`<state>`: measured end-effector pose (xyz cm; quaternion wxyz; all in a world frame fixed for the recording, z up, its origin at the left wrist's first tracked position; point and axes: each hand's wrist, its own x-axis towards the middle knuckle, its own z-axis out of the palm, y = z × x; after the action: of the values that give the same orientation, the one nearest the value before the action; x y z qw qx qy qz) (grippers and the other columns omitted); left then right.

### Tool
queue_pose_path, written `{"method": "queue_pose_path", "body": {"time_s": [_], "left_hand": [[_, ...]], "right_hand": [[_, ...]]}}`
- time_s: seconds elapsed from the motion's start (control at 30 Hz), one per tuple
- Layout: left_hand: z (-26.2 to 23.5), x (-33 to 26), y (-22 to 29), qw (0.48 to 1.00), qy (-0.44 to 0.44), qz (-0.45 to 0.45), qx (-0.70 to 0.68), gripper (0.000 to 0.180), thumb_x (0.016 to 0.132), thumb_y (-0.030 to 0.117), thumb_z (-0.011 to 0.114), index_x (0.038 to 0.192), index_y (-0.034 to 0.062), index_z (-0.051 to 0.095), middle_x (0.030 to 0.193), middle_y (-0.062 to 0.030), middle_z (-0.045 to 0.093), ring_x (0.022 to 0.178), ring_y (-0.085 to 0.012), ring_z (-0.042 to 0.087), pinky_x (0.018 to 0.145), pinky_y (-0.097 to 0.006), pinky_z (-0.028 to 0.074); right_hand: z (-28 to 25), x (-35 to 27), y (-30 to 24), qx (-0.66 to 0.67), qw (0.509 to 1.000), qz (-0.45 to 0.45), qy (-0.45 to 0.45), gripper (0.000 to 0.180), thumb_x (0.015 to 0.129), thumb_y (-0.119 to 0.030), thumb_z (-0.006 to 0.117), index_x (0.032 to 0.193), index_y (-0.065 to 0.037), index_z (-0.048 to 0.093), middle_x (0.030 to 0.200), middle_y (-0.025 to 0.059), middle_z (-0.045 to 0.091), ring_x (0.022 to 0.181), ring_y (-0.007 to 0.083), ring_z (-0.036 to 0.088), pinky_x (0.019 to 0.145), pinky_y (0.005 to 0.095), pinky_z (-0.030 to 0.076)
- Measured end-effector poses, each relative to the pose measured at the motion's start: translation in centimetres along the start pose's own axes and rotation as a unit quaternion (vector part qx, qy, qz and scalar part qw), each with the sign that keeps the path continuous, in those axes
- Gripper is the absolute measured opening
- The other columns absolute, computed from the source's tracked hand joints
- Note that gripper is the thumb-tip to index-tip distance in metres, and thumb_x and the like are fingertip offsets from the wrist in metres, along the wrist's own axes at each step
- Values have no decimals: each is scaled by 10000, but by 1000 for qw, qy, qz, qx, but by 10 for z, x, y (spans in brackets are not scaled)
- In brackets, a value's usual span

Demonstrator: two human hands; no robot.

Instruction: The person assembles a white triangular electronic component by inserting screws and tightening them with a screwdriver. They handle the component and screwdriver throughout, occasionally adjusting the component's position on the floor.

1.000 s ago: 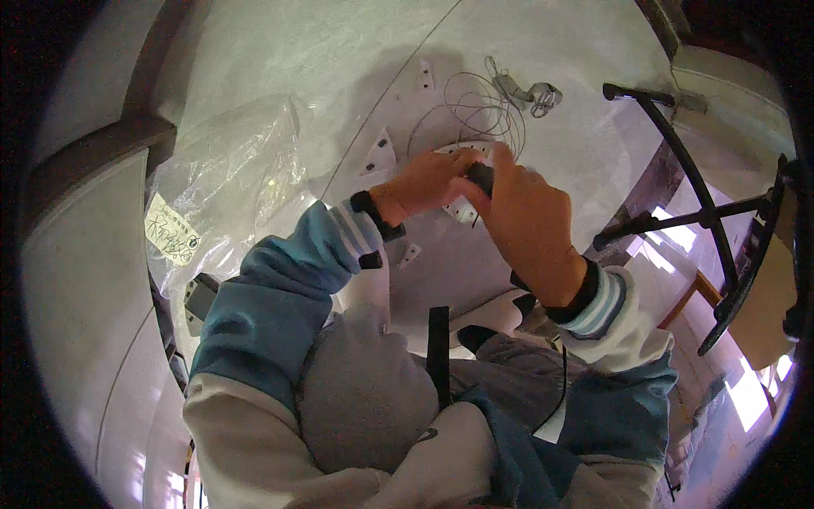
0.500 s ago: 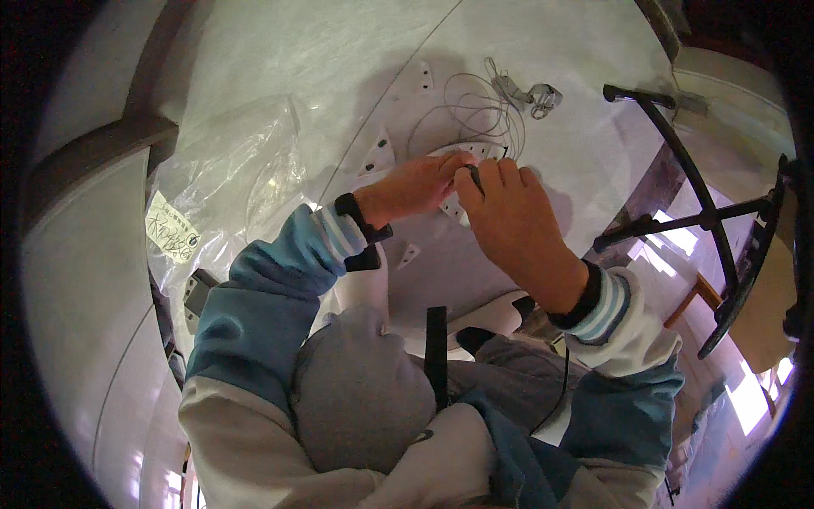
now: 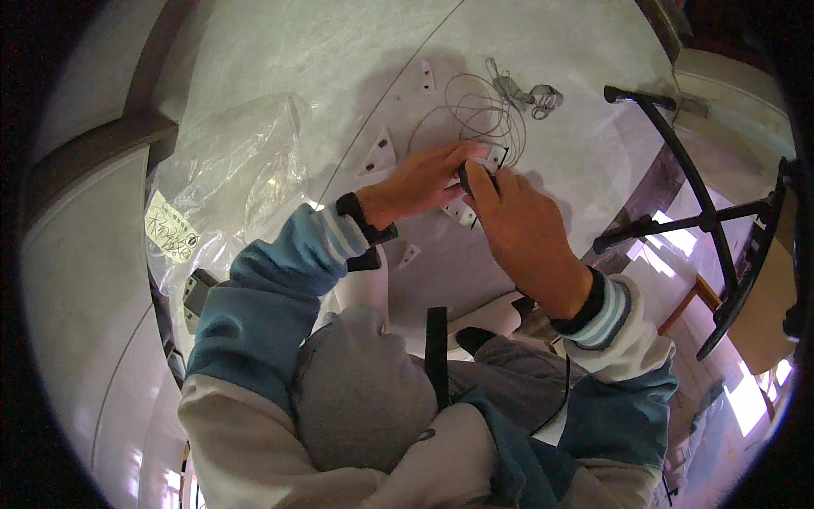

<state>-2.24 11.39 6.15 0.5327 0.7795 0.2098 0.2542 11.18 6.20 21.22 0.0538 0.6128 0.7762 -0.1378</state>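
Note:
My left hand (image 3: 417, 182) is closed at the edge of a white slotted piece (image 3: 460, 214) that looks like a power strip. The strip's far end shows past the fingertips, and its middle is hidden by both hands. From the right, my right hand (image 3: 519, 219) is closed, thumb and fingers pinched round a small dark object (image 3: 464, 179). Its kind is mostly hidden. The two hands nearly touch. Just beyond them lies a loosely coiled grey cable (image 3: 485, 119) with a plug (image 3: 545, 101).
On the pale floor lie a white triangular piece (image 3: 379, 153), a narrow white piece (image 3: 427, 75) and a small one (image 3: 409, 254), all with dark holes. A clear plastic bag (image 3: 246, 170) with a yellow label is on the left. A black metal frame (image 3: 708, 212) stands at right.
My right hand has turned and shifted slightly toward me and right, its fingers drawing in. More of the strip's far end shows. My left hand has barely moved.

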Motion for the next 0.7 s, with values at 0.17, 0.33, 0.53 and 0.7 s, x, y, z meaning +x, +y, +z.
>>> {"method": "queue_pose_path", "body": {"time_s": [0.17,0.33,0.53,0.7], "left_hand": [[-10,3,-6,992,-122,-19,-15,395,819,83,583,1202,53,489,1103,-145,599,1001,-338,593,821,-403,491],[0,-3,-8,994,-92,-59,29,371,813,97,600,1170,85,502,1018,-136,625,874,-362,620,729,-428,509],[11,-6,-3,994,-6,-65,88,329,788,165,671,1058,71,507,917,-133,629,800,-359,623,662,-424,514],[2,1,3,1000,-18,0,-10,350,800,152,650,1099,57,495,1026,-129,610,908,-342,609,744,-407,506]], "right_hand": [[-6,-4,2,-6,999,-51,-8,433,771,-118,581,1170,16,480,843,129,585,735,249,614,507,320,520],[-6,-7,0,30,998,53,8,460,855,-212,609,1246,-26,453,795,104,565,719,263,599,541,336,494],[2,-2,-8,27,992,119,-9,401,843,-229,624,1149,-12,483,778,103,573,723,264,599,561,338,496],[-3,-5,-4,5,1000,-1,-6,376,803,-127,587,1136,15,482,877,134,557,792,280,590,589,335,511]]}}
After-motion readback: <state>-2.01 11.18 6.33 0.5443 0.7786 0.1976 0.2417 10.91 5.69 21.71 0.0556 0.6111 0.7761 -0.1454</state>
